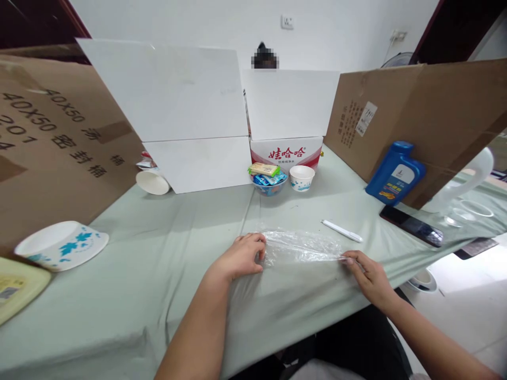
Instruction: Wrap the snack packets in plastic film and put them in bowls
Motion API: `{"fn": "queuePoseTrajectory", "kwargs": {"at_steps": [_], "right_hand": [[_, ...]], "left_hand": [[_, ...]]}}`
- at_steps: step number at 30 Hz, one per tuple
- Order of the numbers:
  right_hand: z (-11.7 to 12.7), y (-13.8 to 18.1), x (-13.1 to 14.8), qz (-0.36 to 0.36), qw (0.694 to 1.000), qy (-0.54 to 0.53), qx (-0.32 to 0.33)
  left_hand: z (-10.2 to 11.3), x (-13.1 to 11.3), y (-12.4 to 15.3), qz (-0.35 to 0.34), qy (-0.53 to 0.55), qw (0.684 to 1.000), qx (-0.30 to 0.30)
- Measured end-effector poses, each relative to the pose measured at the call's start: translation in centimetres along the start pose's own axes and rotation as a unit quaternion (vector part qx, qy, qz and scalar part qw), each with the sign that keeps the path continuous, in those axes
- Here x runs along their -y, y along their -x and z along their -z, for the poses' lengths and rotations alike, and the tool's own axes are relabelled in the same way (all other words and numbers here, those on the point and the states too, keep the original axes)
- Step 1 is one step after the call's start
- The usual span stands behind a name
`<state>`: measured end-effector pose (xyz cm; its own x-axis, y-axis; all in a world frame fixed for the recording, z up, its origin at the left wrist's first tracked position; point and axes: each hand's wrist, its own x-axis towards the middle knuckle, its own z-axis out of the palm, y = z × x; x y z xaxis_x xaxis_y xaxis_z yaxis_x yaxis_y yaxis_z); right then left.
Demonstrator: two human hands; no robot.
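A crumpled clear plastic bag (303,247) lies stretched across the cloth in front of me. At its left end, my left hand (246,254) curls its fingers round the edge, with the thumb lower down; part of this grip is hidden. My right hand (364,272) pinches the bag's right end between thumb and fingers, drawing a taut fold across it. Just beyond the right hand lies a white pen-like stick (341,230). Further back, a clear bowl (269,187) of wrapped snacks (264,170) stands beside a white paper cup (301,178).
White panels (198,163) and a red-white carton (287,150) stand at the back, a person's head behind. Brown cardboard boxes (376,116) flank both sides. Right are a blue bottle (396,174) and a phone (412,225); left, a tipped paper bowl (75,247) and a yellow container (19,287).
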<state>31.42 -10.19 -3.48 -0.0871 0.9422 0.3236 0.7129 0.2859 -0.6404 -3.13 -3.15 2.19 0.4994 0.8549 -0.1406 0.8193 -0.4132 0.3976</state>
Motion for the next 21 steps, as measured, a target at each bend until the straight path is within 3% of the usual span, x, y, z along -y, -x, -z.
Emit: {"fn": "queuePoseTrajectory", "kwargs": {"at_steps": [6, 10, 16, 21], "right_hand": [[0.0, -0.6, -0.4, -0.018, 0.999, -0.039, 0.033], [-0.3, -0.8, -1.0, -0.049, 0.999, -0.014, 0.019], [-1.1, -1.8, -0.5, -0.061, 0.992, 0.107, -0.026], [-1.7, -2.8, -0.4, -0.102, 0.968, 0.228, -0.013]], "left_hand": [[0.6, 1.2, 0.0, -0.041, 0.156, 0.987, -0.026], [0.5, 1.8, -0.5, 0.022, 0.214, 0.975, -0.052], [-0.8, 0.6, -2.2, 0.130, 0.045, 0.982, -0.128], [-1.8, -0.1, -3.3, 0.172, -0.005, 0.976, -0.136]]}}
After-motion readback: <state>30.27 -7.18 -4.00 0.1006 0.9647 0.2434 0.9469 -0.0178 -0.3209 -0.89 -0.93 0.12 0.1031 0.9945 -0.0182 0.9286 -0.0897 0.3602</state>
